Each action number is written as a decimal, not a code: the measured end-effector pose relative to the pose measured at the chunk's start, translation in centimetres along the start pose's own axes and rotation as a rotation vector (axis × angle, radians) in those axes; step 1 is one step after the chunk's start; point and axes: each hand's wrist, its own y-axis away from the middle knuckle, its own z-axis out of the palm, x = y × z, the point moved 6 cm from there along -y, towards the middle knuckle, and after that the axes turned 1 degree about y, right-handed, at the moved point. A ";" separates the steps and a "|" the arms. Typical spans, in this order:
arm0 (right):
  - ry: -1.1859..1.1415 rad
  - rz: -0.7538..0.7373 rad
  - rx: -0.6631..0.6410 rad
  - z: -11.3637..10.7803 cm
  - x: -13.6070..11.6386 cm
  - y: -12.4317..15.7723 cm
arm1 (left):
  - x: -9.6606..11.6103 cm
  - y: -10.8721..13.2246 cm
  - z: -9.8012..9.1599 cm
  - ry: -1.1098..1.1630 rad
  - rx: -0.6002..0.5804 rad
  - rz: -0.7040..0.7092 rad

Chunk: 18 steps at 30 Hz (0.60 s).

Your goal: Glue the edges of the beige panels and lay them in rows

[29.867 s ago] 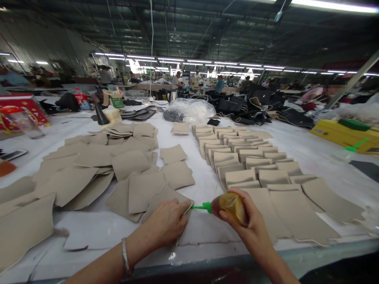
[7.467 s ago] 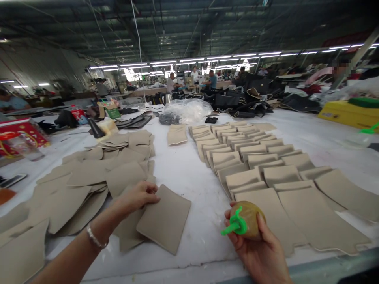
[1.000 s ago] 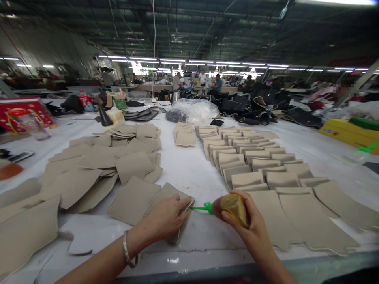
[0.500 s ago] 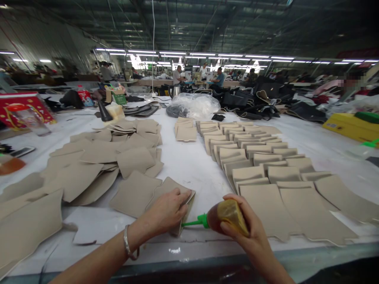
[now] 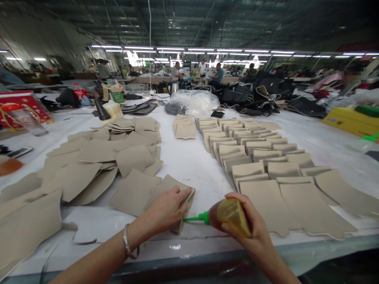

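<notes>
Glue bottle (amber, green nozzle) sits clamped in my right hand, tip at the edge of a beige piece my left hand presses flat on the tabletop.

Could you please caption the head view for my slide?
The left hand pins a beige piece while the right hand aims a green-nozzled squeeze bottle at its edge.

White worktable covered with beige pieces.
Loose heap at left, overlapping rows at right, plastic bag behind.
</notes>
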 end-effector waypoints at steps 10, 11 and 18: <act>0.025 0.016 0.084 -0.4 0.8 0.1 | 0.0 0.0 0.2 -0.004 0.014 0.008; 0.016 0.024 0.073 -0.2 0.9 0.4 | -0.1 0.0 0.2 -0.001 0.013 0.009; -0.009 0.039 0.007 -0.1 0.9 0.3 | -0.1 0.0 0.1 0.002 0.013 0.011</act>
